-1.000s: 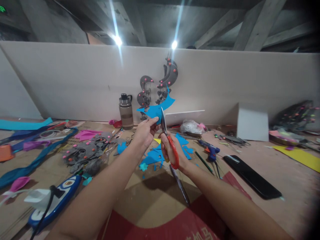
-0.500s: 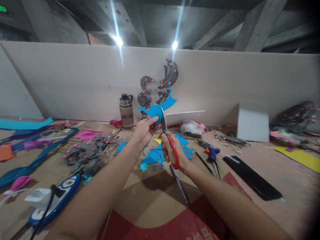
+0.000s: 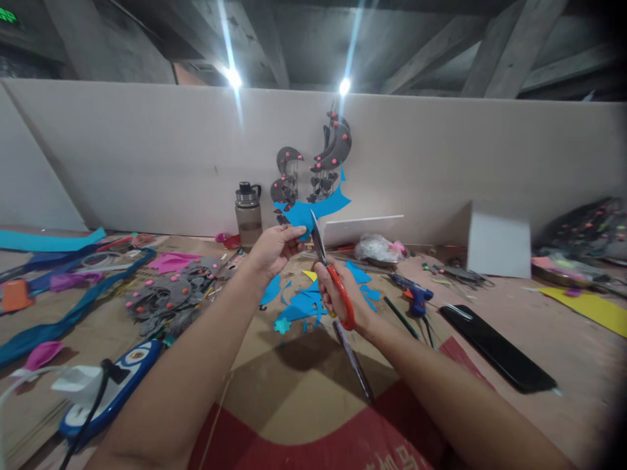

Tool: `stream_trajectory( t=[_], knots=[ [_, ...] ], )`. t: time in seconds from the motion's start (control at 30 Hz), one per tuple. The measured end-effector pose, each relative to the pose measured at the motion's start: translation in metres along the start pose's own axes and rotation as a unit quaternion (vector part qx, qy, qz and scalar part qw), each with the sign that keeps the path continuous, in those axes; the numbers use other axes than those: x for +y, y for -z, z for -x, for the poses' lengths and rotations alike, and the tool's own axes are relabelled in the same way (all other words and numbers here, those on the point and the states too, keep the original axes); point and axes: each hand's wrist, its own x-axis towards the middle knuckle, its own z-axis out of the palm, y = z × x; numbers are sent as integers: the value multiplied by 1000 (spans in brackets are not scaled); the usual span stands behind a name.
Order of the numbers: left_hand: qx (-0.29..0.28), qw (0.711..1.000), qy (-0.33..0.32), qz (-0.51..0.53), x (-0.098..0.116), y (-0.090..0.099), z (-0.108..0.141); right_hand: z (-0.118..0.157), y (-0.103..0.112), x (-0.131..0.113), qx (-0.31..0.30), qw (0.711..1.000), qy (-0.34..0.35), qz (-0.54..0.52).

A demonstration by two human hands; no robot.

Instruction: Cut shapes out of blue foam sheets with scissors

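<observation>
My left hand (image 3: 280, 248) pinches a blue sheet (image 3: 321, 207), felt or paper, by its lower edge and holds it up above the table. Its outline is curved and irregular, with a thin pointed strip rising at the right. My right hand (image 3: 337, 290) is wrapped around the red handles of a pair of scissors (image 3: 345, 297). The blades point up and lie against the sheet, just right of my left fingertips. Below both hands lie blue offcuts (image 3: 306, 307) and a small turquoise flower shape (image 3: 283, 326).
A water bottle (image 3: 249, 219) and grey moon-shaped hangings (image 3: 336, 147) stand by the white partition. Right are a glue gun (image 3: 416, 297), a dark pencil (image 3: 400, 316) and a black phone (image 3: 497, 349). Left are a grey felt pile (image 3: 169, 294) and a blue power strip (image 3: 115, 391).
The blue sheet has turned in my left hand, and its right tip has shifted rightward. My left hand has moved slightly left. The scissor blades sit a little further left on the sheet.
</observation>
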Motion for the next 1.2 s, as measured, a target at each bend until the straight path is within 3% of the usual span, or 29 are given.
stream_trajectory(
  t=[0.37,1.2],
  knots=[
    [-16,1000,0,-18,4,7,-2,0,1,-1,2,999,4,36],
    [-33,999,15,-16,0,4,-4,-1,0,0,-14,1000,-9,-23]
  ],
)
